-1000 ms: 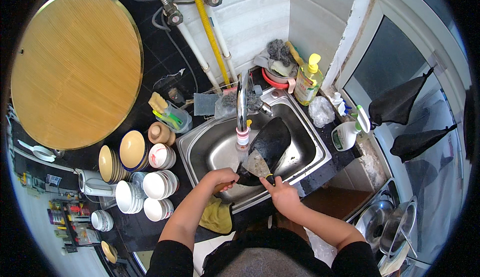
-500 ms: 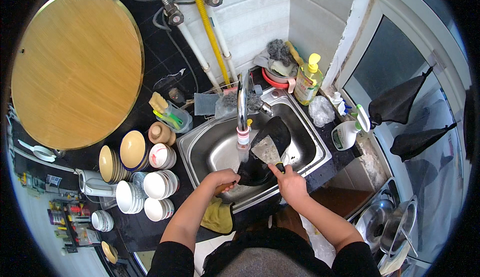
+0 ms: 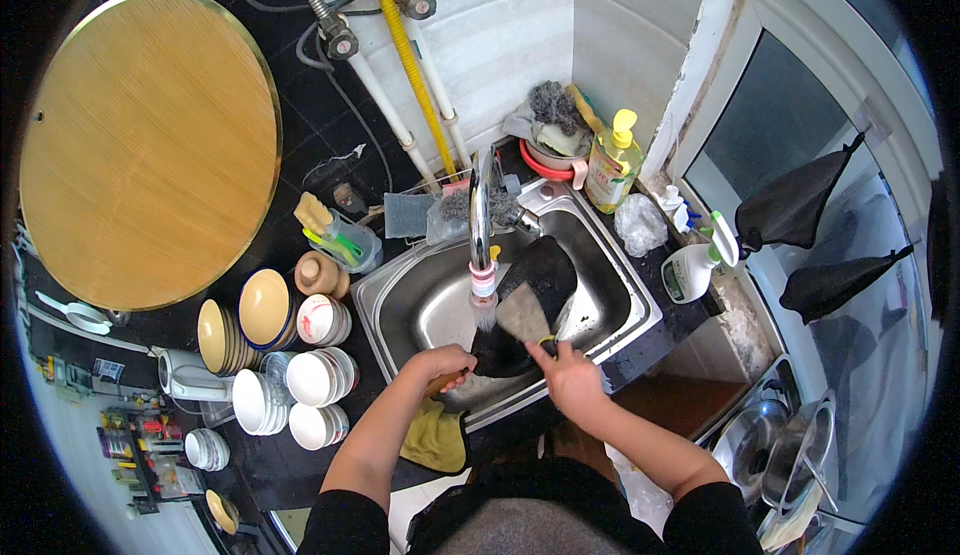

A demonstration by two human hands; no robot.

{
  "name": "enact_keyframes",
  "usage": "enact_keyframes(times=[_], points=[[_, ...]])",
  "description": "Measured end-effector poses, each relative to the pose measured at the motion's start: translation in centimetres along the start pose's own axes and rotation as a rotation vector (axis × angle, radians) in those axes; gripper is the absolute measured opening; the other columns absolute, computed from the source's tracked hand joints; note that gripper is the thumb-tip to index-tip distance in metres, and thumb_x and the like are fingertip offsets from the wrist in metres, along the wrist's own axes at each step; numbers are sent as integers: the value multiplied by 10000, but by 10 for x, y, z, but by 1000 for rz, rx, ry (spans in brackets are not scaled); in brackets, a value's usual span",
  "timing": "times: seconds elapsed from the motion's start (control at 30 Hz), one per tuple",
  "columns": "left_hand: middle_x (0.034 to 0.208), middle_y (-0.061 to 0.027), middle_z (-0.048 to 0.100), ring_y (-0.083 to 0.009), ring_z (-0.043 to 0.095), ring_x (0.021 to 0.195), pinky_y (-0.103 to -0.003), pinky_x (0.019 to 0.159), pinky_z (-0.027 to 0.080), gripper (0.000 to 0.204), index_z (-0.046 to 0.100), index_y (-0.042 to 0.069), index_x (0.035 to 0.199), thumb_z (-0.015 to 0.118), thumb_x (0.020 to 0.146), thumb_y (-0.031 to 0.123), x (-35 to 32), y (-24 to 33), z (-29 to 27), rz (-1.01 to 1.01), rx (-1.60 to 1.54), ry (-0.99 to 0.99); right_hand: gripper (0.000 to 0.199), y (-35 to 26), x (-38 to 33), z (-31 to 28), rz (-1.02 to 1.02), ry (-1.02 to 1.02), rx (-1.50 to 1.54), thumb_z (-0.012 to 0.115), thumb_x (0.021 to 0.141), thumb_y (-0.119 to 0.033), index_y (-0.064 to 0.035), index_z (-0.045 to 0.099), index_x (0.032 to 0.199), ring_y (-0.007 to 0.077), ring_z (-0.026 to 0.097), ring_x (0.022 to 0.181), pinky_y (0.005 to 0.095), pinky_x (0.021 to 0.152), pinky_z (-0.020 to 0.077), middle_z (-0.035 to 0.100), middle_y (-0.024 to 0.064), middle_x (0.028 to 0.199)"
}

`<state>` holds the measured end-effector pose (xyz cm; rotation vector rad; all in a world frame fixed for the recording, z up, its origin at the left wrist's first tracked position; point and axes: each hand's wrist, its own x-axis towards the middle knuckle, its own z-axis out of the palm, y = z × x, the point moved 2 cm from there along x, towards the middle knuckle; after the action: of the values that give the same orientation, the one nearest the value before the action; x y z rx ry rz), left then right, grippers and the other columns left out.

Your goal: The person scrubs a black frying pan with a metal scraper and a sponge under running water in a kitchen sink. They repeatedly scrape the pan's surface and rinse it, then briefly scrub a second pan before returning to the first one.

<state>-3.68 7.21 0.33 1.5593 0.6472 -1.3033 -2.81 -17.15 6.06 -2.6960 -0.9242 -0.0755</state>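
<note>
My left hand point(image 3: 440, 367) is closed round the wooden handle point(image 3: 439, 385) of a black wok point(image 3: 552, 270), which lies tilted in the steel sink point(image 3: 428, 305). In my right hand point(image 3: 573, 383) is a scraper point(image 3: 523, 313) with a wide, worn metal blade and a dark handle with a bit of yellow. Its blade lies over the wok's dark surface; whether the edge touches, I cannot tell. Water runs from the chrome faucet point(image 3: 481, 210) onto the wok just left of the blade.
Stacked white bowls point(image 3: 314, 376) and tan plates point(image 3: 267, 310) stand left of the sink. A yellow-green cloth point(image 3: 436, 437) hangs at the counter's front edge. Behind and right are a dish soap bottle point(image 3: 613, 163), a crumpled plastic bag point(image 3: 640, 223) and a spray bottle point(image 3: 690, 270).
The scraper and my right hand have shifted slightly left and nearer to me. My left hand keeps its grip on the wok's handle, and water still runs.
</note>
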Motion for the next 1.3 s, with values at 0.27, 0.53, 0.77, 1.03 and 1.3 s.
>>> enact_keyframes(times=[0.27, 0.53, 0.77, 1.03, 1.3], points=[[519, -55, 468, -156, 430, 397, -324, 368, 351, 205, 490, 20, 673, 498, 798, 182, -2, 2, 5, -1, 137, 53, 519, 0, 4, 1, 59, -138, 268, 558, 816, -131, -208, 445, 1316, 294, 580, 564, 375, 484, 491, 509, 162, 818], [515, -46, 460, -145, 413, 385, -313, 352, 333, 213, 498, 27, 638, 490, 781, 185, -11, -17, 9, 9, 69, 74, 386, 45, 31, 25, 263, -33, 269, 492, 895, -206, -228, 494, 1281, 340, 569, 552, 435, 505, 483, 551, 205, 760], [489, -49, 438, -144, 392, 358, -302, 336, 310, 236, 476, 26, 602, 492, 784, 174, -20, -21, 8, 13, 50, 117, 375, 15, 31, 21, 181, -112, 285, 509, 888, -210, -229, 514, 1263, 338, 569, 509, 420, 452, 470, 546, 207, 738], [479, -59, 426, -159, 392, 346, -310, 325, 311, 227, 473, 24, 607, 488, 795, 150, -18, -37, 8, 15, 39, 119, 429, -10, 17, 27, -51, -151, 235, 542, 857, -180, -260, 500, 1277, 289, 517, 437, 391, 413, 454, 484, 146, 669], [838, -168, 591, -250, 592, 753, -344, 648, 473, 236, 557, -23, 953, 525, 792, 146, -3, -71, 2, 204, 401, 361, 391, 15, 46, 29, 169, -100, 267, 516, 892, -224, -269, 492, 1279, 341, 568, 522, 419, 471, 473, 529, 168, 720]])
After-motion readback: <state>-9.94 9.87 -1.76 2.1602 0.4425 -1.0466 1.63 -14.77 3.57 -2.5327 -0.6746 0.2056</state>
